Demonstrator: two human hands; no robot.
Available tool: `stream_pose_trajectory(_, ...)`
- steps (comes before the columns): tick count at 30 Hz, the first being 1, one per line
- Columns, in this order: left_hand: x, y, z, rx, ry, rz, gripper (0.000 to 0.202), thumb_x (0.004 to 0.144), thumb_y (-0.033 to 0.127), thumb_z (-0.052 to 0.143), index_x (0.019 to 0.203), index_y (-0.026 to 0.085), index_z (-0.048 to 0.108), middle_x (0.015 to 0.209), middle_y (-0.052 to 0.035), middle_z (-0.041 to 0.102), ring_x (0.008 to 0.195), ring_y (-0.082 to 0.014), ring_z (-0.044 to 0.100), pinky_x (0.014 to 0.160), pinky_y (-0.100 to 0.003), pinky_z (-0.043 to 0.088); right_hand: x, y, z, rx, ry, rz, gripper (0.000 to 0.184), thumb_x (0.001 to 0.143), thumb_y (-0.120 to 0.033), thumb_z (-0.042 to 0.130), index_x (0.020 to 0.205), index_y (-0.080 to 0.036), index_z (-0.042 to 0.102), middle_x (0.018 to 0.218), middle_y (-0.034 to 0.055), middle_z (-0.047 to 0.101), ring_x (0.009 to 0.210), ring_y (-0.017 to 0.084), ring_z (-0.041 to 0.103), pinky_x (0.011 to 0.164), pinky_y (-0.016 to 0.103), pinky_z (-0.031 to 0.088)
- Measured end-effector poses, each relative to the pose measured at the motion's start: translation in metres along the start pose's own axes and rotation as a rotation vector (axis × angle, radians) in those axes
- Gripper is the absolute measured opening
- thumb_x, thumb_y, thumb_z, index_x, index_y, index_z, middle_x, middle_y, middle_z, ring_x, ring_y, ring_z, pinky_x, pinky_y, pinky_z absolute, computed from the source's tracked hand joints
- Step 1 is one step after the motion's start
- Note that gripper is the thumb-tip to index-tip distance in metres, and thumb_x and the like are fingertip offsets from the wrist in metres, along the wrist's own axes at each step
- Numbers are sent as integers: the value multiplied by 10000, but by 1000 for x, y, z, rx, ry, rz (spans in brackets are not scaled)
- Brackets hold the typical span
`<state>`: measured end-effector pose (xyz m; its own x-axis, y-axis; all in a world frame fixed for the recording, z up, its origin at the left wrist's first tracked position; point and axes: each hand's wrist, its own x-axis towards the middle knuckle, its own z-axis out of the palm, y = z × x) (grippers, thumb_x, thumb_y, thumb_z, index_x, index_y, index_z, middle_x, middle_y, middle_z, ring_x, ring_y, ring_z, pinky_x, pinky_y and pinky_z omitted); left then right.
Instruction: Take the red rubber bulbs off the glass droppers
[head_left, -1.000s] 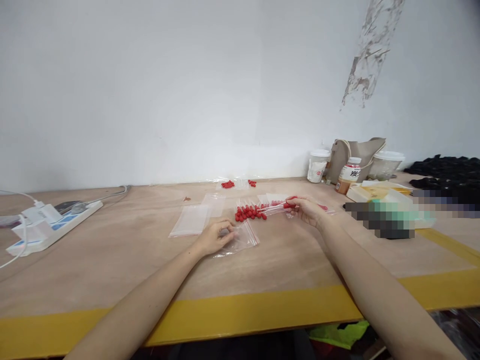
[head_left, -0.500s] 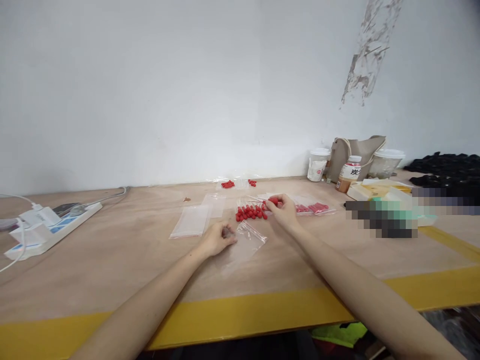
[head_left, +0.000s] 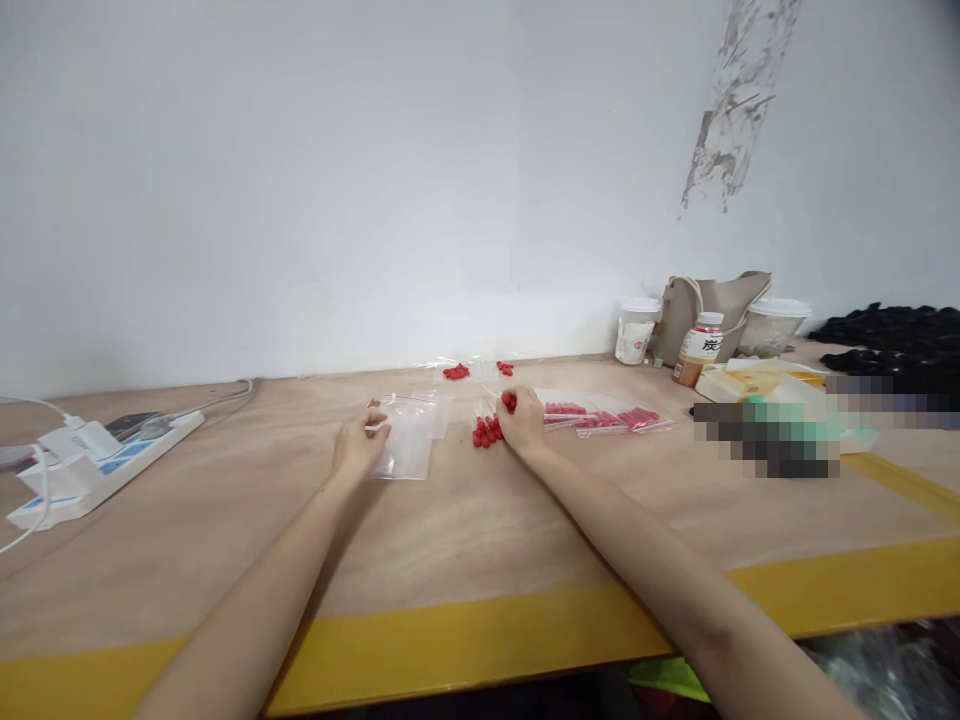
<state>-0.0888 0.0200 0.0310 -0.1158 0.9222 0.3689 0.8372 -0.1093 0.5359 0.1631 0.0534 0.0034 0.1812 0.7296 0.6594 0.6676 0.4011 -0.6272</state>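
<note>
My left hand (head_left: 360,447) is closed on the edge of a clear plastic zip bag (head_left: 405,452), above other flat clear bags on the table. To its right, my right hand (head_left: 523,422) is closed on some red-headed sticks (head_left: 509,401), with their thin pale stems pointing up and left. Just beside those fingers lies a pile of the same red-headed sticks (head_left: 486,434), partly covered by the hand. Filled clear bags (head_left: 637,418) of red pieces lie flat to the right of my right hand.
Small red pieces (head_left: 456,371) lie on clear plastic by the wall. A white power strip (head_left: 112,470) with chargers stands at left. At right are a drink bottle (head_left: 699,348), lidded cups (head_left: 637,330) and a grey bag (head_left: 679,310). Yellow tape (head_left: 465,640) runs along the front edge.
My left hand has moved left and away from me, carrying the clear bag off the table's middle. My right hand has shifted left to the pile of red-headed sticks.
</note>
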Motion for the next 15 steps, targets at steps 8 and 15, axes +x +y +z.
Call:
stream_pose_trajectory(8, -1, -14, 12, 212, -88, 18, 450, 807, 412, 418, 1186, 184, 498, 1304, -136, 425, 1223, -312, 344, 989, -463, 266, -7, 3, 8, -124, -120, -21, 166, 749, -167, 437, 849, -173, 569, 888, 73, 565, 820, 177, 515, 741, 297, 370)
stream_pose_trajectory(15, -10, -15, 21, 273, -242, 19, 522, 754, 573, 431, 1180, 280, 507, 1352, -108, 378, 1274, -355, 239, 970, -585, 176, -8, -3, -5, -220, -106, 39, 323, 744, -403, 528, 964, -170, 573, 966, 105, 600, 932, 250, 517, 864, 428, 274)
